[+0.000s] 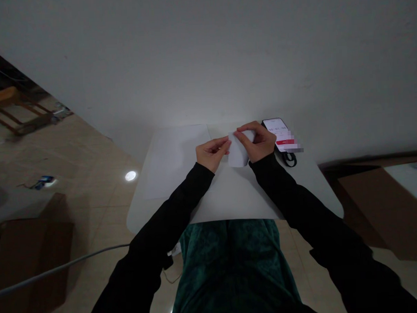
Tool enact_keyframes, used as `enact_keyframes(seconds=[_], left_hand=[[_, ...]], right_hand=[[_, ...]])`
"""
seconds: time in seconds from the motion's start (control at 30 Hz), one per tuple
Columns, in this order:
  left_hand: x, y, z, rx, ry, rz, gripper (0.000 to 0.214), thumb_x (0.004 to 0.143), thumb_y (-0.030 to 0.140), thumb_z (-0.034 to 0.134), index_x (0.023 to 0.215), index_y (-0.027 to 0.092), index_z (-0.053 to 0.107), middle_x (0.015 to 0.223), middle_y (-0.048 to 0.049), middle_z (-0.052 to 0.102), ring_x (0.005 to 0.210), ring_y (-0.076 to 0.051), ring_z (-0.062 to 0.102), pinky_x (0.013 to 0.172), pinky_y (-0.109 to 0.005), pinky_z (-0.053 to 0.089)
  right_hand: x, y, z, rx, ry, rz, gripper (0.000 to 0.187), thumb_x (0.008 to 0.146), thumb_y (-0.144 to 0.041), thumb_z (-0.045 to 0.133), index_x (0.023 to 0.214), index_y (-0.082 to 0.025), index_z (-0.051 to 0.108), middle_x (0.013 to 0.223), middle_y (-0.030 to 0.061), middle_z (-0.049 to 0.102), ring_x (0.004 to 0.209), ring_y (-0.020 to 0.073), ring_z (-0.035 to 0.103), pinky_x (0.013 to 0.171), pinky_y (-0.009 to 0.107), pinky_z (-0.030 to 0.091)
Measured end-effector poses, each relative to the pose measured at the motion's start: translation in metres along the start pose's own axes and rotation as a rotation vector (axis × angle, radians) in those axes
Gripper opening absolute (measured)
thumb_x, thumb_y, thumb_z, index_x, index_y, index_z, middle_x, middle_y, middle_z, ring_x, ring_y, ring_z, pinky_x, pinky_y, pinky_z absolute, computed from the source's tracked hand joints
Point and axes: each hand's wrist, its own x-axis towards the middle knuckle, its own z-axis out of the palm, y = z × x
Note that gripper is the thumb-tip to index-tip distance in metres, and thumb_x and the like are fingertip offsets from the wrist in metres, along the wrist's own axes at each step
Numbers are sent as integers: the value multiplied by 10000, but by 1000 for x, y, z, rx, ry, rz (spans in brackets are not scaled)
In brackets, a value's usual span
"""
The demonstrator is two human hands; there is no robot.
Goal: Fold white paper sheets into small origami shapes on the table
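Note:
A small piece of white paper [238,154] is held up between my hands over the white table [230,199]. Its surface looks curved or folded; which one I cannot tell. My left hand [211,152] pinches its left edge with thumb and forefinger. From the upper right, my right hand [259,142] pinches the top of the same paper, with its fingers curled over it. Flat on the table to the left lies a large white sheet of paper [177,153]. Beside my right hand rests a phone [275,127] with a timer on its lit screen.
A black strap or coiled cable [290,160] lies below the phone. The table's back edge meets a pale wall [205,56]. Cardboard boxes stand on the floor at left [34,258] and right [388,205]. A grey cable [71,262] runs in from the left, and a wooden stool [8,97] is farther back.

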Motion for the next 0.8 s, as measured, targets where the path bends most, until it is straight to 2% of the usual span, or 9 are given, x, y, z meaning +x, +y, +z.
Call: enact_keyframes(seconds=[0.2, 0.4, 0.63, 0.8], left_hand=[[0, 5, 0, 20, -13, 17, 319, 663, 447, 813, 855, 194, 779, 770, -37, 751, 613, -119, 679, 581, -272, 622], [-1, 13, 1, 49, 74, 55, 312, 674, 462, 804, 835, 197, 768, 785, -34, 756, 572, -100, 660, 521, -236, 598], [-1, 11, 0, 99, 61, 92, 286, 711, 457, 779, 830, 198, 773, 724, -12, 735, 527, -87, 637, 499, -229, 596], [-4, 12, -1, 130, 39, 173, 258, 751, 441, 751, 850, 205, 781, 793, -20, 752, 551, -91, 651, 501, -226, 605]], right_hand=[[-1, -5, -1, 33, 19, -35, 76, 778, -311, 729, 763, -266, 669, 769, -13, 684, 736, 165, 652, 703, 360, 557], [-4, -6, -2, 21, -72, -102, 40, 810, -320, 709, 802, -284, 693, 821, -2, 706, 764, 173, 664, 741, 381, 567], [-3, -10, -4, -28, -38, -117, 57, 816, -334, 694, 790, -287, 678, 808, -5, 701, 753, 178, 668, 718, 381, 574], [-3, -14, -4, -38, -16, -113, 52, 817, -324, 696, 785, -287, 678, 798, -7, 694, 758, 178, 665, 737, 387, 568]])
